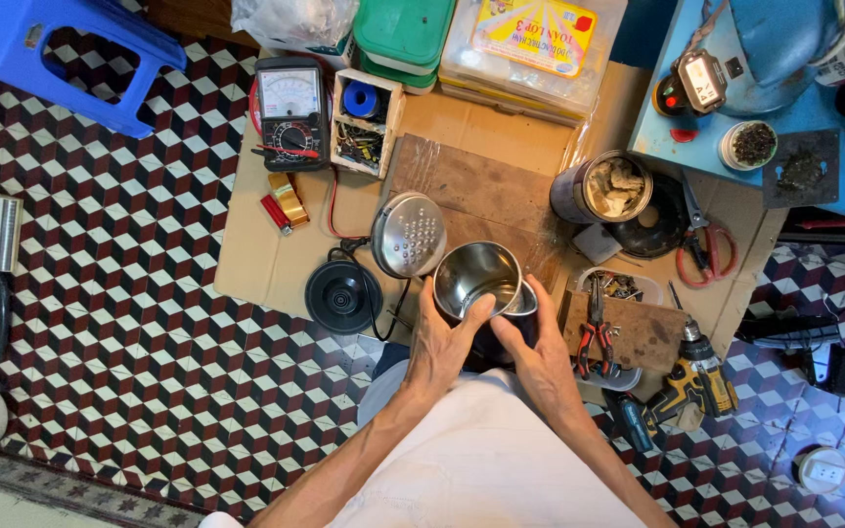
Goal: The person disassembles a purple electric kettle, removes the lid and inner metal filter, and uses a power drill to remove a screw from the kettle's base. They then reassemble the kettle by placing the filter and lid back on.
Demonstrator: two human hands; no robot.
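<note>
I hold a steel electric kettle (476,274) with its lid (408,235) swung open to the left. My left hand (445,337) grips the near left side of the body, thumb on the rim. On the near right side, my right hand (538,352) clasps the dark outer wall. The shiny inside of the kettle looks empty. Its round black power base (342,295) lies on the cardboard to the left, with a cord running toward the kettle.
A multimeter (289,112) and a small parts box (364,122) sit at the back left. A tin of scraps (606,186), scissors (704,249), pliers (594,337) and a yellow drill (696,376) lie to the right. A blue stool (80,59) stands on the tiled floor.
</note>
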